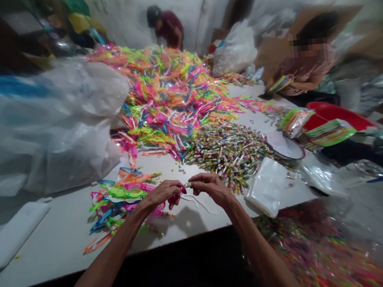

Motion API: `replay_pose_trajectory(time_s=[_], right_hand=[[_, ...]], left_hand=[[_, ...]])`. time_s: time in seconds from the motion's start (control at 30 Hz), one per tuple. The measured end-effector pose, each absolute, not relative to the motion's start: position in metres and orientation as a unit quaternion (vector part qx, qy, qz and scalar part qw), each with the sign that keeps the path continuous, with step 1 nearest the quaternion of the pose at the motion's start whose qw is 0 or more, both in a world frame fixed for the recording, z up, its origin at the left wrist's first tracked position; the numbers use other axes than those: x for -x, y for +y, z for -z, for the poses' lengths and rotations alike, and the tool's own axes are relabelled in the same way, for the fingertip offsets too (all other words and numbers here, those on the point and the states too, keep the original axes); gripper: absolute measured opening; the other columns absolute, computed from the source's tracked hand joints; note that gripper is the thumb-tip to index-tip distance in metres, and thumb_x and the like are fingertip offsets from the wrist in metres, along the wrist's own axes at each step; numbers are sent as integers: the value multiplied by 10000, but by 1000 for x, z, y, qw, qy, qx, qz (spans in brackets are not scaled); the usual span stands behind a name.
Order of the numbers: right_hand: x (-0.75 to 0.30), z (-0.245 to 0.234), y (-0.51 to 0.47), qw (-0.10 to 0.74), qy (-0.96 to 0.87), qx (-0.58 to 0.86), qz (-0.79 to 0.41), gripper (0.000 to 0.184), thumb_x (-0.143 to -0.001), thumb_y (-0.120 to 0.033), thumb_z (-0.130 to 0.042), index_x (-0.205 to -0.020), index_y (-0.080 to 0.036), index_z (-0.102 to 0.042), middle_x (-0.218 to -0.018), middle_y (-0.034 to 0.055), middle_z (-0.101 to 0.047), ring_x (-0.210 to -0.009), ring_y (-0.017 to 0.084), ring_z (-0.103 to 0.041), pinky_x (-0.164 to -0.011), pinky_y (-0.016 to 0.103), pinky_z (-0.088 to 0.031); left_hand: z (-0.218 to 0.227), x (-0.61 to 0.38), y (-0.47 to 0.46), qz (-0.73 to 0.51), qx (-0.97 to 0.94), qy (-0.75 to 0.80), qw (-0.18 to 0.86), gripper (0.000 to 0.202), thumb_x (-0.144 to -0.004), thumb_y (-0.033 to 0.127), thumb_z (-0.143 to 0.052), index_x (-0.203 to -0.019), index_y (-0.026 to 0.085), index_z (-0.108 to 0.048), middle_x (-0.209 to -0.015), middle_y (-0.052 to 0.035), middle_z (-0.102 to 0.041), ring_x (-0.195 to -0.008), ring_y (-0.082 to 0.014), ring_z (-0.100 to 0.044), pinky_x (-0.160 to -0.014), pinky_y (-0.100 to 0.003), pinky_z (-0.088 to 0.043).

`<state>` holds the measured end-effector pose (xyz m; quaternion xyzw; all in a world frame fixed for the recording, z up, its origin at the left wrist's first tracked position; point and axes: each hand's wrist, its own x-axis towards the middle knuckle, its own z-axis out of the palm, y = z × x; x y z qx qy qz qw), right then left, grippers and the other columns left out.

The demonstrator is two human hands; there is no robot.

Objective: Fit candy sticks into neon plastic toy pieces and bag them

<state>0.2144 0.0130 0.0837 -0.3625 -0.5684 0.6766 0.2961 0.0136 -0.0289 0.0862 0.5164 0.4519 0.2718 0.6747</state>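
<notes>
Both my hands meet above the white table (52, 236), near its front edge. My left hand (164, 192) is closed in a pinch on a pink plastic piece (175, 200) with a thin white string (200, 204) trailing from it. My right hand (210, 187) pinches a small pale roll (187, 185) and holds it against the pink piece. A small pile of neon plastic pieces (116, 203) lies just left of my left hand. A heap of small colourful rolls (229, 151) lies just beyond my right hand.
A large mound of neon plastic pieces (169, 87) covers the far table. A big clear plastic bag (52, 124) bulges at the left. A white phone (13, 235) lies at the near left. Flat clear bags (269, 186) and a red basin (336, 115) sit right. Two other people sit beyond.
</notes>
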Motion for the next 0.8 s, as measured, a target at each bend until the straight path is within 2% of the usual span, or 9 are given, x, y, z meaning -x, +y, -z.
replay_pose_trajectory(time_s=[0.1, 0.23, 0.33, 0.53, 0.67, 0.8], right_hand=[[-214, -86, 13, 278, -583, 367, -669, 234, -717, -313, -684, -869, -136, -705, -591, 14, -637, -554, 115, -559, -583, 252, -435], [-211, -91, 11, 273, -612, 356, -651, 209, -688, -305, -698, -822, -147, -723, -616, 14, -633, -574, 127, -581, -588, 257, -454], [-207, -94, 5, 277, -629, 366, -627, 177, -663, -292, -714, -784, -164, -735, -648, 11, -620, -570, 126, -581, -559, 246, -449], [-201, -88, -4, 259, -643, 384, -609, 220, -751, -348, -644, -856, -177, -735, -615, 26, -634, -592, 157, -593, -604, 280, -450], [-198, -85, -1, 249, -627, 380, -633, 259, -758, -381, -636, -867, -165, -731, -591, 31, -634, -595, 156, -572, -607, 278, -436], [-195, -87, 3, 218, -648, 379, -624, 243, -737, -377, -649, -825, -167, -734, -578, 23, -626, -545, 141, -561, -569, 262, -432]], left_hand=[[-84, -13, -29, -265, -526, 455, 668, 164, -752, 252, -463, -774, 133, -573, -545, 9, -554, -409, -90, -451, -428, -212, -346], [-78, -11, -30, -252, -567, 459, 636, 330, -827, 436, -436, -749, 138, -555, -532, 28, -499, -410, -76, -395, -424, -208, -312], [-77, -6, -31, -226, -583, 470, 622, 369, -810, 511, -458, -760, 152, -529, -556, 39, -471, -438, -79, -386, -418, -201, -295], [-83, 6, -37, -187, -660, 471, 554, 371, -857, 497, -395, -811, 171, -567, -623, 30, -488, -544, -91, -437, -508, -198, -332], [-79, 10, -38, -194, -669, 469, 543, 353, -881, 466, -373, -831, 177, -570, -603, 36, -474, -532, -88, -430, -515, -193, -331], [-74, 9, -41, -186, -720, 467, 479, 341, -902, 442, -348, -864, 193, -577, -614, 32, -497, -558, -95, -465, -540, -195, -326]])
